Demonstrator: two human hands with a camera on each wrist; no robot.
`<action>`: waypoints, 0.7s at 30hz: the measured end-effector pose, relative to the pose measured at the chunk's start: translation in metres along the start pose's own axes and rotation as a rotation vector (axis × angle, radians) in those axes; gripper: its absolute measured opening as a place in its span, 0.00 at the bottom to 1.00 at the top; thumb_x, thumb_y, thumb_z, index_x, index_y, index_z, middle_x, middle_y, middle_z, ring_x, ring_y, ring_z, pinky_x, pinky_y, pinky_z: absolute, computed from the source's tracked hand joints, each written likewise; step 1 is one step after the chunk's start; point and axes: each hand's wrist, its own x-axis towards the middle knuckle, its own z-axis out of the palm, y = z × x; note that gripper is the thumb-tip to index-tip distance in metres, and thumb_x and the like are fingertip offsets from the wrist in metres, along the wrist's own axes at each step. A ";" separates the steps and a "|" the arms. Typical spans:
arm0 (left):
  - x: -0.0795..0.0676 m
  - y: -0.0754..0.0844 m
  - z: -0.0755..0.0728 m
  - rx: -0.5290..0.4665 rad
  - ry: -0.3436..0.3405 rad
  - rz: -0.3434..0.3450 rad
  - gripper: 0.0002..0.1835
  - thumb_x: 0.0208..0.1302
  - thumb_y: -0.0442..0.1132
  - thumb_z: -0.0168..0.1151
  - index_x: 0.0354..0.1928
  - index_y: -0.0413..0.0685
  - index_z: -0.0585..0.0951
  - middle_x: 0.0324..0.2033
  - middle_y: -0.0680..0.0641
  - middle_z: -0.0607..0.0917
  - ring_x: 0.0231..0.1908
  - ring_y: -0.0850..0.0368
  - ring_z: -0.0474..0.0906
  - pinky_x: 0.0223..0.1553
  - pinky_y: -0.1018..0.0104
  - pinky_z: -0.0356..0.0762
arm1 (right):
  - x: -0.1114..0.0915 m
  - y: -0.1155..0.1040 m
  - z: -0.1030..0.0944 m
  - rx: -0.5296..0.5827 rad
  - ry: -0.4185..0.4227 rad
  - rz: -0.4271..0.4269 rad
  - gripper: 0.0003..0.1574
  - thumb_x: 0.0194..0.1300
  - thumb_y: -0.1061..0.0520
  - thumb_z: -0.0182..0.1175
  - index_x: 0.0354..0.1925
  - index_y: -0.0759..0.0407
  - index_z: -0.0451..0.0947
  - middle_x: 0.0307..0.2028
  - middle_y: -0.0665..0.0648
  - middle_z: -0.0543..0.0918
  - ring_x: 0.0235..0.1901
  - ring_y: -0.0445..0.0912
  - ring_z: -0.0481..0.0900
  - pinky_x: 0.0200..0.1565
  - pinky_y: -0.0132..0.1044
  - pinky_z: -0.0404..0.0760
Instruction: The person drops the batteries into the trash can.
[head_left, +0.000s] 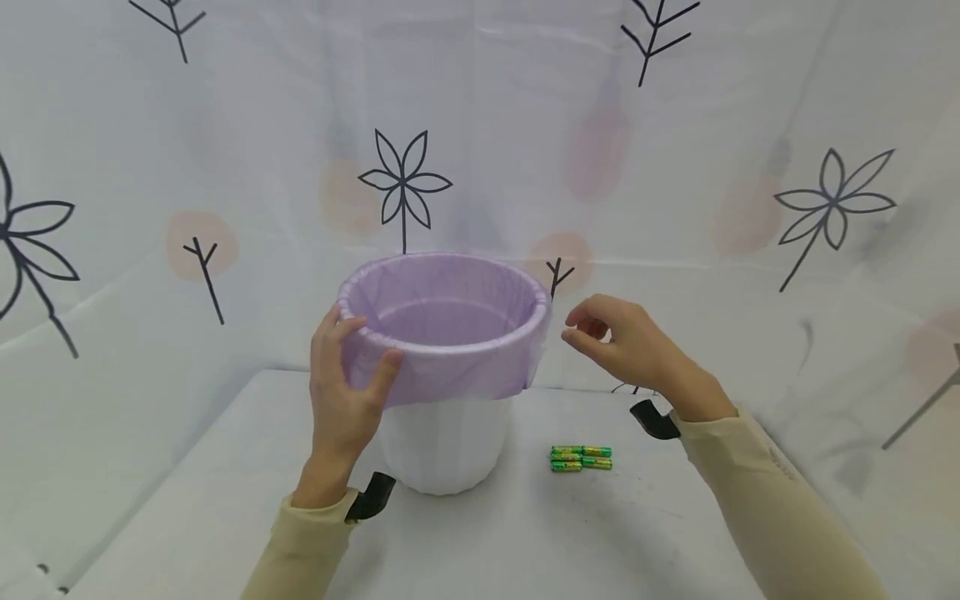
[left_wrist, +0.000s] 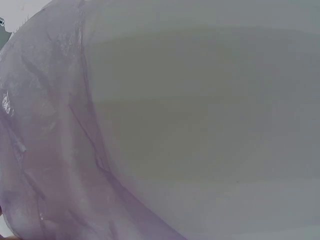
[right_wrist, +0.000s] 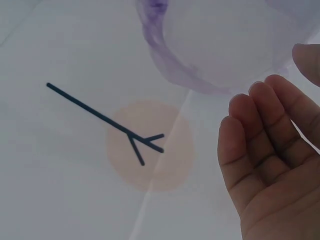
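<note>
A white trash bin point(head_left: 446, 446) stands upright, lined with a thin purple bag point(head_left: 465, 371) folded down over its rim. My left hand point(head_left: 341, 396) holds the bin's left side, fingertips at the rim and thumb against the bag's outer face. Close up in the left wrist view are the bag's loose edge point(left_wrist: 50, 125) and the bin's pale wall point(left_wrist: 210, 125). To the right of the rim, my right hand point(head_left: 618, 333) hovers apart from the bag with loosely bent fingers and nothing in them. The right wrist view shows its palm and fingers point(right_wrist: 260, 130) near the bag.
Several small green batteries point(head_left: 581, 458) lie grouped on the white table point(head_left: 480, 550), right of the bin. A white curtain point(head_left: 480, 108) printed with flowers and twigs hangs behind and at the sides.
</note>
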 end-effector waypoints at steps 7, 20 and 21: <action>0.000 0.000 0.001 0.002 -0.009 -0.005 0.25 0.53 0.34 0.67 0.53 0.36 0.71 0.63 0.32 0.66 0.61 0.36 0.62 0.57 0.38 0.62 | -0.031 0.015 0.021 -0.005 -0.022 0.049 0.07 0.64 0.55 0.61 0.40 0.55 0.78 0.32 0.46 0.77 0.34 0.41 0.72 0.38 0.39 0.76; 0.000 0.001 0.000 0.008 -0.014 -0.015 0.25 0.53 0.34 0.67 0.53 0.36 0.71 0.63 0.32 0.65 0.62 0.36 0.62 0.57 0.37 0.61 | -0.074 0.040 0.061 0.035 -0.078 0.123 0.06 0.63 0.54 0.64 0.39 0.52 0.78 0.30 0.42 0.75 0.32 0.38 0.72 0.37 0.35 0.76; 0.000 0.002 0.000 0.009 -0.013 -0.014 0.25 0.53 0.33 0.67 0.53 0.35 0.71 0.63 0.32 0.65 0.62 0.36 0.61 0.57 0.37 0.61 | -0.076 0.042 0.063 0.038 -0.079 0.126 0.06 0.63 0.54 0.64 0.39 0.52 0.78 0.30 0.42 0.75 0.32 0.38 0.72 0.37 0.35 0.76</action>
